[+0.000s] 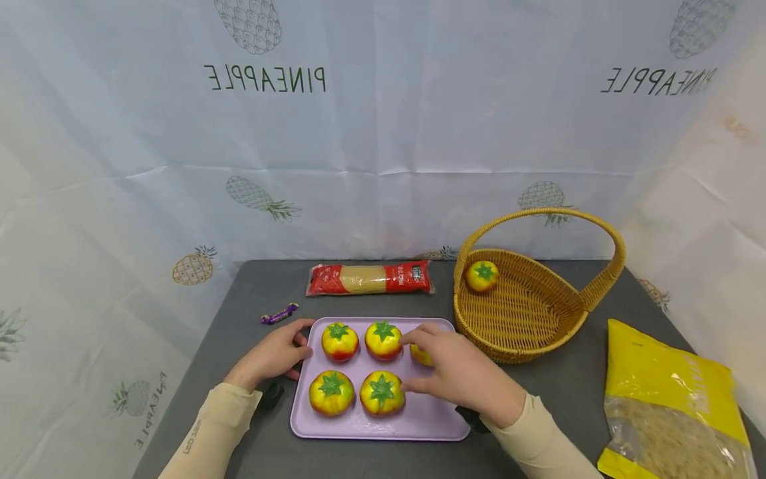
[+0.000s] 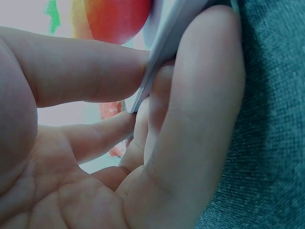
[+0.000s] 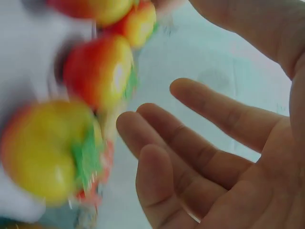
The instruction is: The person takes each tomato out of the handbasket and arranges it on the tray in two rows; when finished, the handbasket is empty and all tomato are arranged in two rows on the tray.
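A lilac tray (image 1: 431,420) lies on the table, bearing several yellow-and-red, tomato-like fruits (image 1: 382,392) with green leaf tops. My left hand (image 1: 272,356) grips the tray's left rim; the left wrist view has its fingers on both faces of the tray edge (image 2: 164,47). Over the tray's right half, my right hand (image 1: 461,366) is spread with fingers apart and holds nothing. It partly hides one fruit (image 1: 421,356). Close by in the right wrist view are blurred fruits (image 3: 52,152), apart from the fingers. Another fruit (image 1: 482,276) sits inside the wicker basket (image 1: 526,313).
Behind the tray lies a red-ended pack of noodles (image 1: 363,279). A purple-wrapped candy (image 1: 279,314) is at the left. On the right is a yellow bag (image 1: 673,399) with a see-through lower part. A pineapple-print curtain (image 1: 383,133) hangs behind the table.
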Action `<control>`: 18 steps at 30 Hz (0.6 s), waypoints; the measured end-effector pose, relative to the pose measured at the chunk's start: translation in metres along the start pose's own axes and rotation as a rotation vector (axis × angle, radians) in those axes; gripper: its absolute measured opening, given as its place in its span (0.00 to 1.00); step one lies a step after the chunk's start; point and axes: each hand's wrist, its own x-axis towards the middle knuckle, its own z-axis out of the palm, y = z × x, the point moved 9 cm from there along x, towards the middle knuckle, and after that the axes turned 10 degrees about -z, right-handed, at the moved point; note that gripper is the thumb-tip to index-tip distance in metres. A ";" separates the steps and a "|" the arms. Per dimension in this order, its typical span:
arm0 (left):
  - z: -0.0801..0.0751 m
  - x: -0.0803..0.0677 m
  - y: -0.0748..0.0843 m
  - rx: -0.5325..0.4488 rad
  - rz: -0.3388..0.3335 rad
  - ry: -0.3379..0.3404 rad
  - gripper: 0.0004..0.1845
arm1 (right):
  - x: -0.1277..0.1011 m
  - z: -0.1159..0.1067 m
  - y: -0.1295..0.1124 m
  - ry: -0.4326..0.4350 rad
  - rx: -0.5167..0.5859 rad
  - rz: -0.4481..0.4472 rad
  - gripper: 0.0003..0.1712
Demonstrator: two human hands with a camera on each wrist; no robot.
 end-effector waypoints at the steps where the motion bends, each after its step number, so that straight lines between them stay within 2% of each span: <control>1: 0.001 0.000 0.000 0.000 -0.001 -0.001 0.34 | -0.001 -0.008 0.006 0.012 -0.006 0.015 0.34; 10: 0.001 0.001 -0.003 -0.020 -0.009 -0.006 0.35 | -0.018 -0.079 0.070 0.090 -0.120 0.067 0.32; 18: 0.002 0.000 -0.002 -0.025 -0.004 -0.001 0.35 | -0.020 -0.111 0.121 0.108 -0.098 0.107 0.33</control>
